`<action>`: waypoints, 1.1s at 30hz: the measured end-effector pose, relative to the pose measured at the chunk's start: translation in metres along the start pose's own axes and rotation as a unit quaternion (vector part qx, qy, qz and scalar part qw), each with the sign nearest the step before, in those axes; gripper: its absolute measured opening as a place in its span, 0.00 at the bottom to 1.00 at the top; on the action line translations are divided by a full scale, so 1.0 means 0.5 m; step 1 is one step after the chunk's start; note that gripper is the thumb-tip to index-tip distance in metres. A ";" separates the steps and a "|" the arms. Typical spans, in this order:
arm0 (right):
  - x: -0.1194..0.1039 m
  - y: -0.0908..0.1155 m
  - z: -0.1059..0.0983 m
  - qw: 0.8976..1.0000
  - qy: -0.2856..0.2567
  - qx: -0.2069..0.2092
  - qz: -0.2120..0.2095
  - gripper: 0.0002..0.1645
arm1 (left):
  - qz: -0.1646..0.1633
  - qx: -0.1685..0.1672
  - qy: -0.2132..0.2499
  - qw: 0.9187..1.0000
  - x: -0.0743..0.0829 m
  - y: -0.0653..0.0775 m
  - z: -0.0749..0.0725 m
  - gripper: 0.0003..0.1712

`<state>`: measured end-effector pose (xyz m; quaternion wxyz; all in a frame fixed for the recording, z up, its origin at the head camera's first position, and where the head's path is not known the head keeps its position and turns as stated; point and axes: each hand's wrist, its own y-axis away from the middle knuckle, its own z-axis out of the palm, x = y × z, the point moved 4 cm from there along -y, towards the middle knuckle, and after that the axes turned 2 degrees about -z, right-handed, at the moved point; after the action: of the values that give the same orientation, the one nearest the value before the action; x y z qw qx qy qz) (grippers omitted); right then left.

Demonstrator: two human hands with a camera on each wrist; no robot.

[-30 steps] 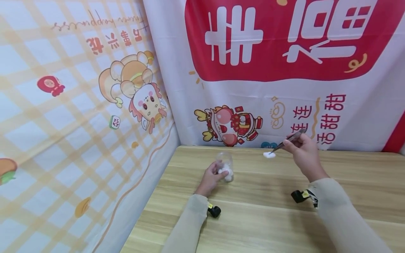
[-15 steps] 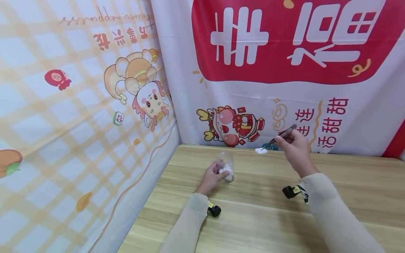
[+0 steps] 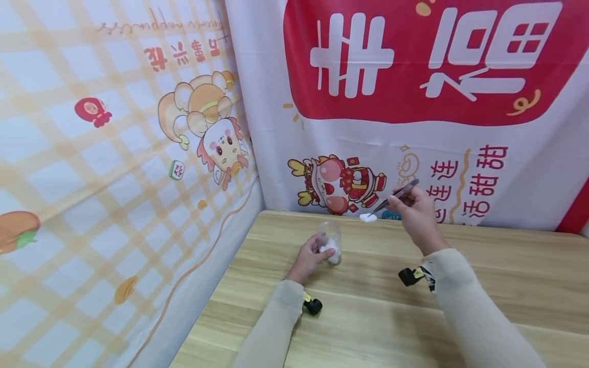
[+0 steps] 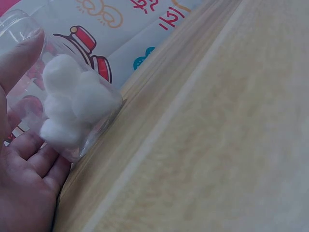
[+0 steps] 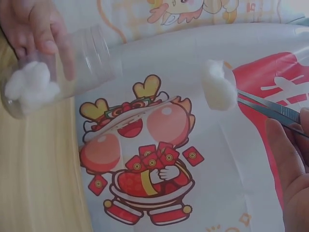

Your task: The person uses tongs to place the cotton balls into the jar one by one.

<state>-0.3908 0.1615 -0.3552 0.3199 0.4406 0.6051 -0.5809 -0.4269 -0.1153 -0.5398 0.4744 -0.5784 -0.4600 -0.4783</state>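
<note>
A clear plastic jar [image 3: 330,235] stands upright on the table, with several white cotton balls [image 4: 79,99] gathered in its bottom. My left hand [image 3: 307,259] grips the jar low on its side, thumb in front and fingers behind. To the right and higher, my right hand [image 3: 420,217] pinches metal tweezers [image 3: 391,198]. A single cotton ball [image 5: 219,86] is caught between the tweezer tips, held in the air to the right of the jar's open mouth. In the right wrist view the jar mouth faces toward that cotton ball, with a gap between them.
The wooden table [image 3: 359,317] meets a printed cloth backdrop [image 3: 271,133] along its back edge. A checked cloth wall [image 3: 115,204] borders the left side. Small black cameras [image 3: 314,306] are strapped at both wrists.
My right hand has moved left, carrying the tweezers and cotton ball closer to the jar. My left hand and the jar stay in place; the head view has shifted slightly.
</note>
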 end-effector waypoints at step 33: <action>0.082 -0.022 0.112 0.992 -0.106 -0.027 0.063 0.17 | 0.008 0.001 0.001 1.000 0.005 -0.008 0.007 0.30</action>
<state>-0.4247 0.1139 -0.3942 0.4298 0.4052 0.5540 -0.5867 -0.4302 -0.1112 -0.5373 0.4791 -0.5811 -0.4552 -0.4749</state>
